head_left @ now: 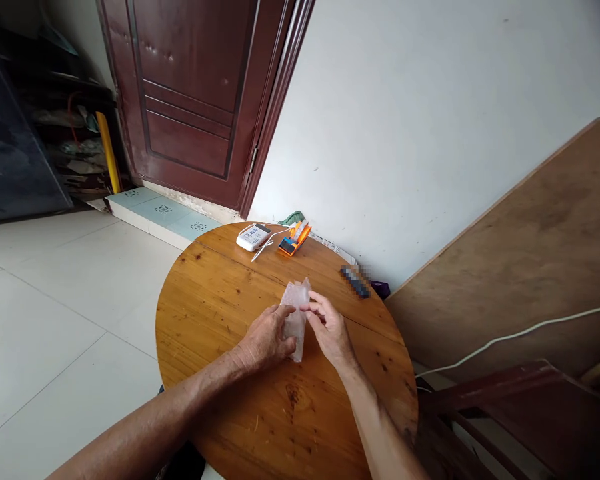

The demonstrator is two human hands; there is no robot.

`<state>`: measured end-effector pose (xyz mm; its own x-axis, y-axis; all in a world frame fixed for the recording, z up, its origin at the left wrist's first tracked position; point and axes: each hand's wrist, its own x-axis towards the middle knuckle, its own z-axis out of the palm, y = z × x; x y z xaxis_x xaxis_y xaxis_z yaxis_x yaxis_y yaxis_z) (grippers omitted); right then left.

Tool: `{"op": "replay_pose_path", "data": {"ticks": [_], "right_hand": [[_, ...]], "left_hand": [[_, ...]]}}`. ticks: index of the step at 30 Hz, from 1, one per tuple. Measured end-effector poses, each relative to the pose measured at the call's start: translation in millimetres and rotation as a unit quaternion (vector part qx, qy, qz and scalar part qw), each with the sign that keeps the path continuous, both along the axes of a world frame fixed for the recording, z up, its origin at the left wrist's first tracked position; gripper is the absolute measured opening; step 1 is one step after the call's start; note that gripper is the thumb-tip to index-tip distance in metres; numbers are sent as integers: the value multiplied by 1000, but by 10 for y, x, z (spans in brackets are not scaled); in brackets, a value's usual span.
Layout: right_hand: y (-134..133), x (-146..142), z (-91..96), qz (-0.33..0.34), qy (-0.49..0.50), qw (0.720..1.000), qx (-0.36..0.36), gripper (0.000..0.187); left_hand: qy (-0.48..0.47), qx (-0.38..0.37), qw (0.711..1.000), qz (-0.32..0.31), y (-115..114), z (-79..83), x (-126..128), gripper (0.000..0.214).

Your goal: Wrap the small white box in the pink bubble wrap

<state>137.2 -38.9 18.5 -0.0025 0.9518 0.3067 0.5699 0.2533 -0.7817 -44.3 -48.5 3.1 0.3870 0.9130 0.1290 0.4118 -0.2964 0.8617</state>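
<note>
A folded piece of translucent, pinkish-white bubble wrap (295, 327) lies at the middle of the round wooden table (205, 300). My left hand (267, 337) grips its left side, with the thumb and fingers bent over it. At the upper right edge, my right hand (330, 327) has its thumb and fingertips closed on the wrap. Whether anything is inside the wrap, I cannot tell. Beyond the hands stands an orange and blue tape dispenser (295, 239). Left of it is a white box-shaped device (254, 237) with a cable.
A dark, pixelated object (355, 281) lies near the table's right rim. White wall (405, 120) and a wooden board (520, 267) border the far and right sides. A dark red chair (530, 400) stands at lower right. Behind is a maroon door (190, 87).
</note>
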Motion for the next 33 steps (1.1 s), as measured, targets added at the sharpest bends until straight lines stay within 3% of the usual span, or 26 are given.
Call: {"op": "replay_pose_path", "data": {"ticks": [5, 10, 14, 17, 20, 23, 27, 33], "right_hand": [[106, -67, -98, 69, -7, 997, -17, 35], [147, -43, -133, 80, -3, 997, -22, 28], [208, 36, -134, -51, 19, 999, 1, 30], [285, 93, -83, -132, 73, 985, -84, 46], [395, 101, -17, -108, 99, 971, -187, 47], [535, 59, 11, -67, 94, 970, -213, 31], [703, -6, -35, -34, 91, 972, -213, 20], [693, -64, -51, -28, 105, 982, -154, 24]], "left_hand": [[57, 109, 992, -15, -83, 90, -49, 63], [133, 203, 968, -61, -109, 190, -60, 43], [143, 201, 967, -65, -92, 177, -51, 31], [131, 205, 968, -61, -88, 149, -42, 31], [125, 204, 969, -61, -93, 143, -36, 32], [127, 198, 970, -58, -100, 162, -42, 32], [132, 190, 971, -60, -102, 197, -57, 32], [141, 142, 978, -65, -83, 202, -55, 34]]}}
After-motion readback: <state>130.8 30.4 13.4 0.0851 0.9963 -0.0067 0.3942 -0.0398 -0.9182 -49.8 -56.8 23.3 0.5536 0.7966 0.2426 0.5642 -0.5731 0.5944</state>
